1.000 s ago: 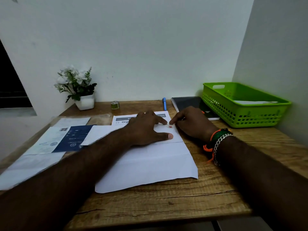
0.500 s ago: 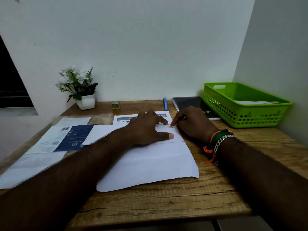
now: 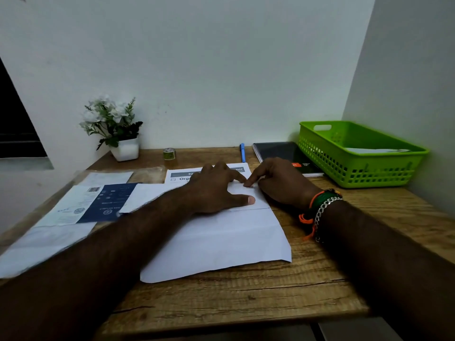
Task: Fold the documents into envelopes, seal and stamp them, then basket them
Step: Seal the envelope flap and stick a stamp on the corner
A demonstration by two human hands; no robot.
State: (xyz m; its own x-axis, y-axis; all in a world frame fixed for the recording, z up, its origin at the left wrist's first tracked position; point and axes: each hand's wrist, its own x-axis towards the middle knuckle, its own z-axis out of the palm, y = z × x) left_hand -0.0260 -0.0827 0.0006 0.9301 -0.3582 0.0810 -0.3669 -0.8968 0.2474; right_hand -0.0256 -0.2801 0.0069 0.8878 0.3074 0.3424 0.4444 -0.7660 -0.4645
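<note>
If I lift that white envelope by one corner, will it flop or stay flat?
The white envelope is thin paper lying flat, so it would probably sag from one corner. It looks light and may slide on the wooden table. The left hand pressing it likely stops that.

On the table point(image 3: 246, 299) a large sheet point(image 3: 221, 242) lies in the middle, near the front edge. An envelope point(image 3: 246, 195) lies on the sheet's far part, with the left hand point(image 3: 216, 190) flat on it and the right hand point(image 3: 278, 183) touching its right end. A printed page point(image 3: 179, 177) lies just behind. Left of the sheet lie a leaflet point(image 3: 98, 203) and other papers point(image 3: 41, 247). At the back stand a plant pot point(image 3: 125, 150) on the left, a tape roll point(image 3: 169, 153), a pen point(image 3: 242, 152), a notebook point(image 3: 278, 151), and a basket point(image 3: 357, 156) on the right, holding an envelope.
</note>
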